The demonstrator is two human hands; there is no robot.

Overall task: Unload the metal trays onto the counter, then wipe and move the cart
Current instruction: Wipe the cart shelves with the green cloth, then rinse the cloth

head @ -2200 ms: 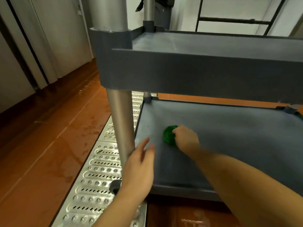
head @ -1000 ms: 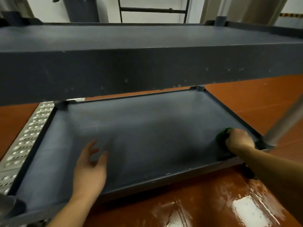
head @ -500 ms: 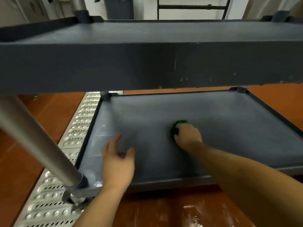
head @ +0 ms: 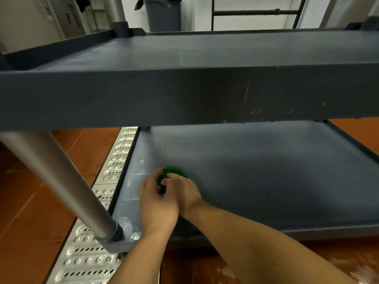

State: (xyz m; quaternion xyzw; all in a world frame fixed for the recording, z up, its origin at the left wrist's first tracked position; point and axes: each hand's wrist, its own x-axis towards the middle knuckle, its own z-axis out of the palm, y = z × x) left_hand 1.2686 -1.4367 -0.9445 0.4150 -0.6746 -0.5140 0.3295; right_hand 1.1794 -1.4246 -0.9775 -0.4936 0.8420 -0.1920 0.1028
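The dark grey plastic cart fills the view, its upper shelf [head: 184, 95] crossing above its bottom shelf [head: 266, 171]. A green scrub pad [head: 173, 173] lies on the left part of the bottom shelf. My right hand [head: 184, 191] grips the pad from behind. My left hand [head: 155, 203] is right beside it, fingers curled against the pad's left side. Both shelves hold no trays.
A silver cart post [head: 67, 185] slants down to the near left corner socket [head: 114, 236]. A perforated metal drain grate [head: 92, 257] runs along the cart's left side in the wet orange tile floor [head: 30, 212]. A grey bin [head: 164, 13] and a black ladder frame [head: 254, 12] stand behind.
My right hand has dragged the pad leftward across the bottom shelf. My left hand, hovering apart before, has come in to meet the pad.
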